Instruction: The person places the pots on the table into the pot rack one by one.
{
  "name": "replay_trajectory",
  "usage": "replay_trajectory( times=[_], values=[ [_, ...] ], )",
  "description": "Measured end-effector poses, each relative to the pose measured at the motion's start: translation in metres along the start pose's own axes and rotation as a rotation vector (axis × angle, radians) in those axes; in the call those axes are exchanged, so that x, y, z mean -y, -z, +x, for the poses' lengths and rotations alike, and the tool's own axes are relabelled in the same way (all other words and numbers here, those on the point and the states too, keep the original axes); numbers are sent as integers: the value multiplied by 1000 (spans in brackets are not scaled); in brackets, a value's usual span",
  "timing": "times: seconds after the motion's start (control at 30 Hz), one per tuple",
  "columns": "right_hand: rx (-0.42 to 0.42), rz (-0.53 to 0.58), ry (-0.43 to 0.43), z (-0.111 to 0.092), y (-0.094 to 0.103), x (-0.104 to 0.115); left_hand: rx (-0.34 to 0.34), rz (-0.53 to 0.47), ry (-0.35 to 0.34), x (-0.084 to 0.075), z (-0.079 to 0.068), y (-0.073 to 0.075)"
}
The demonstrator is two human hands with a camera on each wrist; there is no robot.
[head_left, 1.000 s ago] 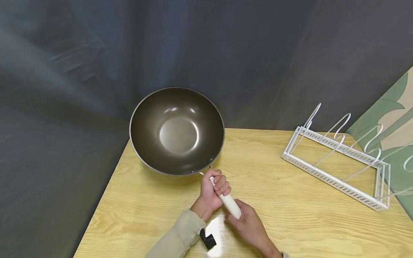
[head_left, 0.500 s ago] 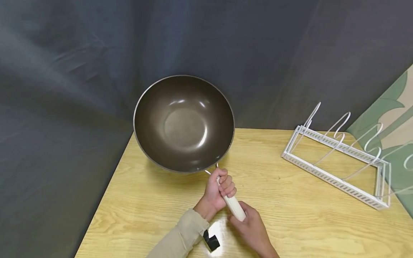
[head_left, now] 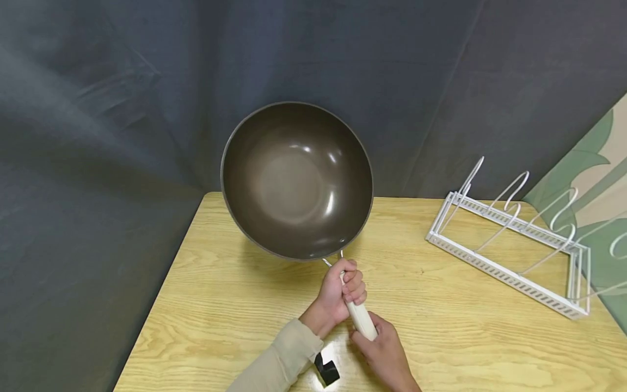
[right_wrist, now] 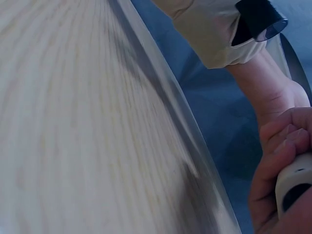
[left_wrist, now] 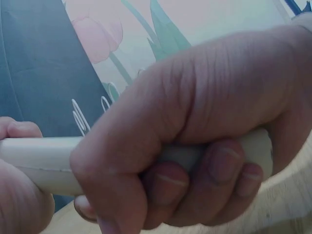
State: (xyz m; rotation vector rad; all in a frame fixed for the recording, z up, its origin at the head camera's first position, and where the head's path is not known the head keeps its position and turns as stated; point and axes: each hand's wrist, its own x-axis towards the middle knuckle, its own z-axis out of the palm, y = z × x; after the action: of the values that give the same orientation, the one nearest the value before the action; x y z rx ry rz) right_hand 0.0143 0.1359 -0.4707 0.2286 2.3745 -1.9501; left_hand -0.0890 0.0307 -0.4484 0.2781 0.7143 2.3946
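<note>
A deep dark-brown wok [head_left: 294,185] fills the middle of the head view, tilted so its inside faces the camera. Its pale handle [head_left: 361,321] points toward the person. My left hand [head_left: 339,291] grips the handle near the wok's rim. At the free end, my right hand [head_left: 384,351] holds the handle between thumb and fingers. In the left wrist view the right hand [left_wrist: 180,112] is wrapped round the handle [left_wrist: 41,158], with part of the left hand [left_wrist: 22,200] at the edge. The right wrist view shows the handle's end [right_wrist: 287,185] with its hole.
A white rack [head_left: 506,277] with upright wire loops stands at the table's right. The wood table [head_left: 210,316] meets a dark curtain [head_left: 392,81] behind and at left. A patterned wall [head_left: 592,174] rises at far right. A small black device [head_left: 327,373] sits by the left sleeve.
The wok has shifted right and farther up in the head view, its inside turning more toward the camera. Both hands have moved slightly right with it, keeping their hold. The rack stays put.
</note>
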Motion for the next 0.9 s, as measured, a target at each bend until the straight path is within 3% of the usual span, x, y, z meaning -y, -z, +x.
replay_trajectory(
  times=[0.33, 0.6, 0.9],
  values=[
    [-77, 15, -17, -3, 8, 3, -30, 67, 43, 4, 14, -21],
    [-54, 108, -35, 0, 13, 6, -68, 137, 34, 5, 24, -32],
    [-102, 64, -23, 2, 21, 8, -113, 196, 89, 6, 36, -46]
  ],
)
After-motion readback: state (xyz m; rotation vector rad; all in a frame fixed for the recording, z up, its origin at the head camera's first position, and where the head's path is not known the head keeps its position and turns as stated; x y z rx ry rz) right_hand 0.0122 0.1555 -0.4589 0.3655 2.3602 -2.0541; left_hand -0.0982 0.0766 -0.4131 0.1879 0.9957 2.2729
